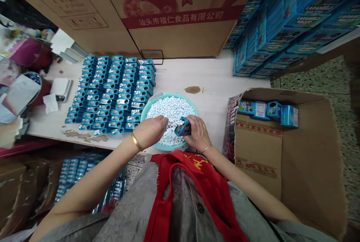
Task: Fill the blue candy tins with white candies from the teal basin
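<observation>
A turquoise basin (194,108) full of small white round candies (171,107) stands in front of me at the table's edge. Over its right side, my right hand (198,133) grips a small blue candy box (184,127), tilted with its end toward the left. White candies show at that end. My left hand (153,131), with a gold bracelet at the wrist, is closed in a pinch over the candies; a few show at its fingertips, though the fingers partly hide them. The two hands are apart, with the box's end between them.
Rows of small blue boxes (112,95), many with candies on top, stand left of the basin. An open carton (306,152) on the right holds several blue boxes (261,110). Large cartons (180,39) and stacked blue packs (281,28) stand behind. A white scale (61,89) sits far left.
</observation>
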